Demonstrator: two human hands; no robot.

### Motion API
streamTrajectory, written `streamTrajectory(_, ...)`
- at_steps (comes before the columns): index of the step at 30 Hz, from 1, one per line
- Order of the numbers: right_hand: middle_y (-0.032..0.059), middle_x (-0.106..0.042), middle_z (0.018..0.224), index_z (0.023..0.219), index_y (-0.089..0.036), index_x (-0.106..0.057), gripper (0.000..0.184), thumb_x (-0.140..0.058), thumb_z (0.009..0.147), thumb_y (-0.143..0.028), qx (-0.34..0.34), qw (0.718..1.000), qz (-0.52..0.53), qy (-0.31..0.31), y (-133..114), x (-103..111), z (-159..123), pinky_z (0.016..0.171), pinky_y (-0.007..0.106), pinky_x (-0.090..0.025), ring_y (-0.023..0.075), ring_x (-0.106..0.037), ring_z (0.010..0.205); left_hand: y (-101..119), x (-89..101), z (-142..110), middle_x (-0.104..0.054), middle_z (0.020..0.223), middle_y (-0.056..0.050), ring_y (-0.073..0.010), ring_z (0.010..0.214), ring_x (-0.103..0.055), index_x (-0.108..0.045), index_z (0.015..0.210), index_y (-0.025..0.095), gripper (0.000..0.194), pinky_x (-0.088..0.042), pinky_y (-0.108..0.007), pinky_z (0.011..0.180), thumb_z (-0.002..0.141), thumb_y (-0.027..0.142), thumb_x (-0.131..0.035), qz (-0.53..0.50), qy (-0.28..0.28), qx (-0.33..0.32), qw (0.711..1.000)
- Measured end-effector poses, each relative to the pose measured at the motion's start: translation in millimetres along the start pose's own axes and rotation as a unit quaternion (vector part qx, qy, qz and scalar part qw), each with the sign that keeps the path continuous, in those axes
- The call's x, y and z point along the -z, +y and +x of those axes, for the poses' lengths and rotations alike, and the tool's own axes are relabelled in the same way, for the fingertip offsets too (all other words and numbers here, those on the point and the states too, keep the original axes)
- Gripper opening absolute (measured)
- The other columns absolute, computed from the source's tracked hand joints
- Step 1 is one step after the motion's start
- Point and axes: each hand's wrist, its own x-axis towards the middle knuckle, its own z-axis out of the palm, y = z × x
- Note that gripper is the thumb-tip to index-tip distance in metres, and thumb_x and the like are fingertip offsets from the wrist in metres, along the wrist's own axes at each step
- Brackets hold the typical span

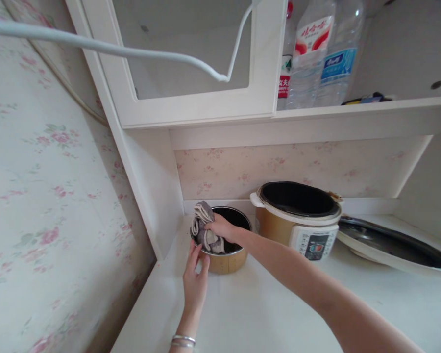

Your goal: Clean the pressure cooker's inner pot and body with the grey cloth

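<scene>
A gold inner pot (226, 264) with a dark inside stands on the white counter. My right hand (220, 226) reaches into its mouth, closed on a grey and cream cloth (210, 240) that lies against the inner wall and sticks up over the left rim. My left hand (195, 267) rests on the pot's near left side, fingers at the rim and thumb against the outer wall, steadying hold on it. Some of the right fingertips are hidden by the cloth.
Right of the pot stands a gold and white electric cooker (279, 228), open on top, with its lid (397, 245) lying upside down beside it. A cabinet door (202, 105) hangs above, crossed by a white cable (161, 53). Plastic bottles (308, 63) stand on the shelf.
</scene>
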Motion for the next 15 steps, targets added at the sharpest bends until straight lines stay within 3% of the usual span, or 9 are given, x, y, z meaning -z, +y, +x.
streamTrajectory(3,0.0046,-0.070,0.091,0.112,-0.017,-0.052,0.032,-0.050,0.080,-0.017,0.007,0.990,0.108,0.086,-7.1,11.3,-14.4,0.066,0.024,-0.053,0.0141,-0.067,0.073,-0.2,1.7,0.2,-0.034,0.152,-0.005,-0.0244,0.136,-0.036,-0.057,0.126,0.027,0.042,-0.035,-0.038,0.110,0.086,0.041,-0.057,-0.001,-0.006,-0.013,1.000)
streamTrajectory(6,0.0051,-0.070,0.089,0.117,-0.019,-0.046,0.034,-0.048,0.083,-0.025,0.003,0.971,0.191,0.144,-13.0,39.2,-42.4,0.065,0.028,-0.055,0.0163,-0.067,0.071,0.9,2.5,0.2,-0.031,0.153,-0.004,-0.0234,0.137,-0.034,-0.051,0.132,0.027,0.045,-0.036,-0.038,0.110,0.089,0.040,-0.054,-0.013,-0.014,-0.016,1.000)
streamTrajectory(11,0.0074,-0.071,0.079,0.106,-0.015,-0.057,0.034,-0.051,0.083,-0.040,-0.027,0.909,0.390,0.144,-10.8,83.4,-114.7,0.069,0.034,-0.056,0.0221,-0.069,0.074,5.7,2.2,-0.6,-0.034,0.151,-0.004,-0.0221,0.137,-0.035,-0.048,0.134,0.028,0.048,-0.038,-0.036,0.108,0.089,0.040,-0.055,-0.046,-0.012,-0.006,0.999)
streamTrajectory(15,0.0062,-0.072,0.083,0.111,-0.018,-0.057,0.042,-0.063,0.076,-0.041,-0.032,0.896,0.398,0.194,12.3,95.7,-167.2,0.072,0.037,-0.057,0.0237,-0.070,0.077,11.1,2.2,-1.7,-0.037,0.150,-0.005,-0.0233,0.137,-0.034,-0.052,0.131,0.026,0.047,-0.039,-0.037,0.108,0.087,0.043,-0.057,-0.045,-0.007,0.000,0.999)
